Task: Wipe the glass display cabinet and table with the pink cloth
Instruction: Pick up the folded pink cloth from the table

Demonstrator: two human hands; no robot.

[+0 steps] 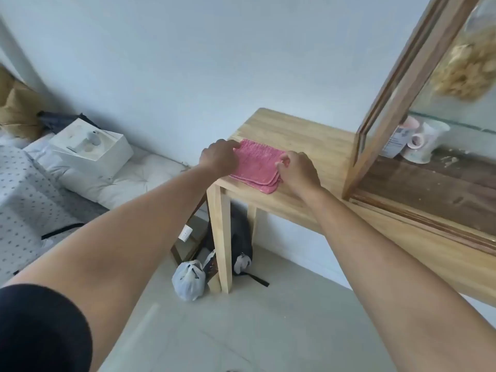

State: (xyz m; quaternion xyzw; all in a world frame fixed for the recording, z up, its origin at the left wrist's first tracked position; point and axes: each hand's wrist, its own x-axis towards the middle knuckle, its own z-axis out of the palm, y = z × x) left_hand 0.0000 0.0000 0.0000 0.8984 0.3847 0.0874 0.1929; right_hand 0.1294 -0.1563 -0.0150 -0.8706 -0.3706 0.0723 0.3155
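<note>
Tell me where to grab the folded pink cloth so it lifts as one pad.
Pinch the near right corner of the pink cloth from the right, beside the right hand. The folded layers stack there and overhang nothing, so a thumb-under pinch probably catches all of them on the table.

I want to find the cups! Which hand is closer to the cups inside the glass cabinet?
Right. The right hand rests on the pink cloth's cabinet-side edge; the left hand is on its far edge, farther from the cups.

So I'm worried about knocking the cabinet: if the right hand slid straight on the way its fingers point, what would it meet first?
Probably not the cabinet. The right hand points left, so it would first push into the folded pink cloth it already touches.
</note>
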